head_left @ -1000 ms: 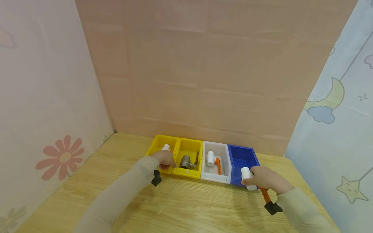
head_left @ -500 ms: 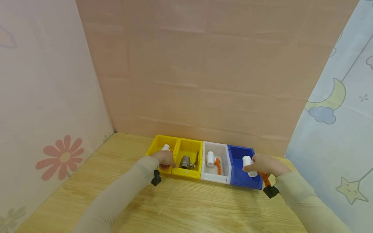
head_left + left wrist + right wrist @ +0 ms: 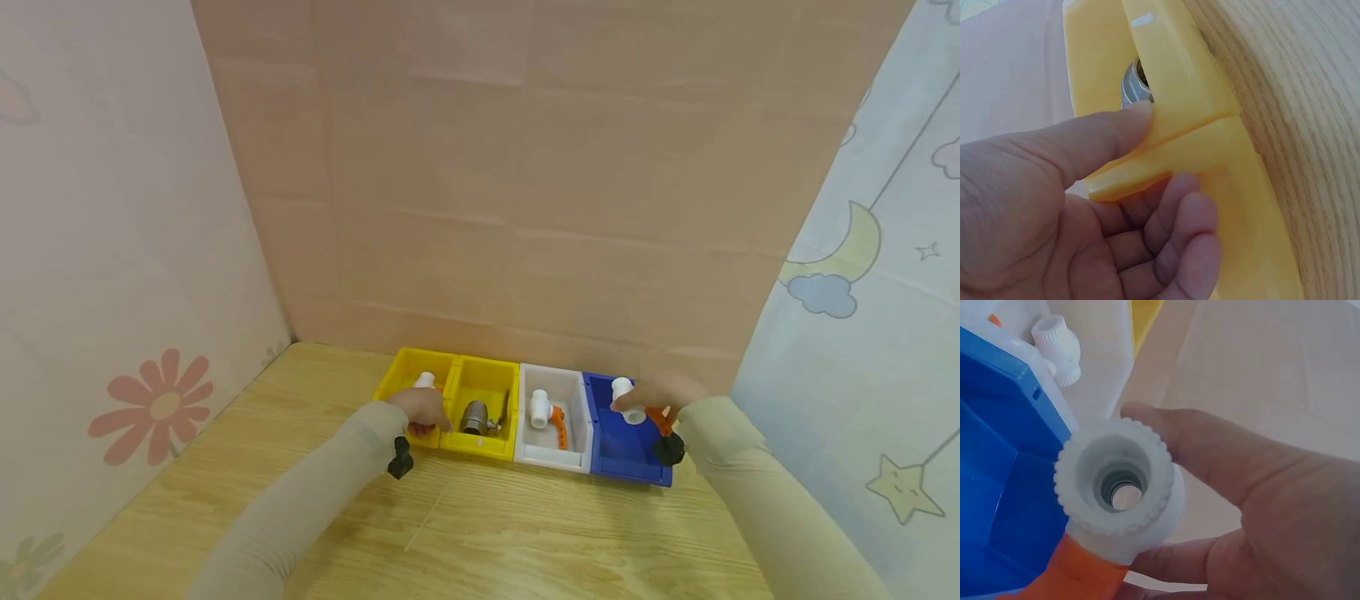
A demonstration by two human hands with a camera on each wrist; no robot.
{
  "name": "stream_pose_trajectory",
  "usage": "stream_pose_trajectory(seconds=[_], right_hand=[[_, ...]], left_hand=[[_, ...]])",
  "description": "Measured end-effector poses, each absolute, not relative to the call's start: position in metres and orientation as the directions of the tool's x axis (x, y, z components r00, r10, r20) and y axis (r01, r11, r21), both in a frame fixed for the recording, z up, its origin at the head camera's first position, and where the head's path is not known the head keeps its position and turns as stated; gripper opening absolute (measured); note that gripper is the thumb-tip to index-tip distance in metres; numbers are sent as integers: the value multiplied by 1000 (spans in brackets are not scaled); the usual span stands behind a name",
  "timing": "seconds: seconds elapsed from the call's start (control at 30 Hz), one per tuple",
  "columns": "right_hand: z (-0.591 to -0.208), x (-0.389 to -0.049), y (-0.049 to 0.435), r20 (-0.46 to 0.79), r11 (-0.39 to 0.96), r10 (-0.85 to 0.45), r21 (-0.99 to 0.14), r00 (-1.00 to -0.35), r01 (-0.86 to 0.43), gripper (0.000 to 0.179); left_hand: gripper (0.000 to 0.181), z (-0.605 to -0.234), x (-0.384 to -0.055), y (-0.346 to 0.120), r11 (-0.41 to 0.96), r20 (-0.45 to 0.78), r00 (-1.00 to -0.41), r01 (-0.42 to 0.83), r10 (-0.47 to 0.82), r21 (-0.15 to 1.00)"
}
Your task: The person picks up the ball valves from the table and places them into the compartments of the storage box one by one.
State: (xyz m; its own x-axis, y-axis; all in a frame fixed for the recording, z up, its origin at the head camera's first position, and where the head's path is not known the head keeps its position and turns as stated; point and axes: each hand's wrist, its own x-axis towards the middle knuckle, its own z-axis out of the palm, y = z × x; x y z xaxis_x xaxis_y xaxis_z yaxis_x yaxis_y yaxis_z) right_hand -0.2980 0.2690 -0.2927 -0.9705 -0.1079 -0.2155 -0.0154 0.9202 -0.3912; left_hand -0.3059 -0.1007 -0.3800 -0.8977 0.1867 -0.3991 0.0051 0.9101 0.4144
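My right hand (image 3: 660, 390) holds a white plastic ball valve (image 3: 622, 387) with an orange handle over the blue bin (image 3: 632, 469). In the right wrist view, thumb and fingers grip the white body (image 3: 1163, 509) and its round bore faces the camera; the orange handle (image 3: 1082, 572) points down-left. My left hand (image 3: 422, 408) grips the shared rim of the two yellow bins (image 3: 480, 452), its thumb (image 3: 1110, 134) on one side and curled fingers (image 3: 1191, 231) on the other. A metal ball valve (image 3: 475, 417) lies in the right-hand yellow bin.
A white bin (image 3: 551, 461) between the yellow and blue ones contains another white valve (image 3: 540, 410) with an orange handle. One more white valve (image 3: 425, 380) lies in the leftmost yellow bin, partly hidden. The bins stand in a row on a wooden table (image 3: 480, 533), before a papered wall.
My right hand has carried the white ball valve from the blue bin's front edge toward its back, slightly left. The left hand has stayed in place on the yellow bins.
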Motion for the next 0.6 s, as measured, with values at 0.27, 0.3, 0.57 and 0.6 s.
stream_pose_trajectory(seconds=[0.27, 0.3, 0.57, 0.6], right_hand=[[-287, -324, 270, -306, 928, -162, -370, -938, -39, 64], [-288, -328, 271, -324, 928, -166, -371, -931, -36, 64], [-301, -350, 273, -321, 948, -125, -319, -939, -17, 58], [-303, -351, 272, -311, 943, -112, -333, -944, -3, 56]], left_hand=[[29, -380, -304, -99, 909, -401, -896, 7, 190, 416], [29, -381, -304, -99, 909, -398, -897, 10, 193, 417], [29, -381, -305, -97, 913, -394, -902, 3, 178, 408], [29, -380, -305, -97, 913, -393, -903, -1, 174, 407]])
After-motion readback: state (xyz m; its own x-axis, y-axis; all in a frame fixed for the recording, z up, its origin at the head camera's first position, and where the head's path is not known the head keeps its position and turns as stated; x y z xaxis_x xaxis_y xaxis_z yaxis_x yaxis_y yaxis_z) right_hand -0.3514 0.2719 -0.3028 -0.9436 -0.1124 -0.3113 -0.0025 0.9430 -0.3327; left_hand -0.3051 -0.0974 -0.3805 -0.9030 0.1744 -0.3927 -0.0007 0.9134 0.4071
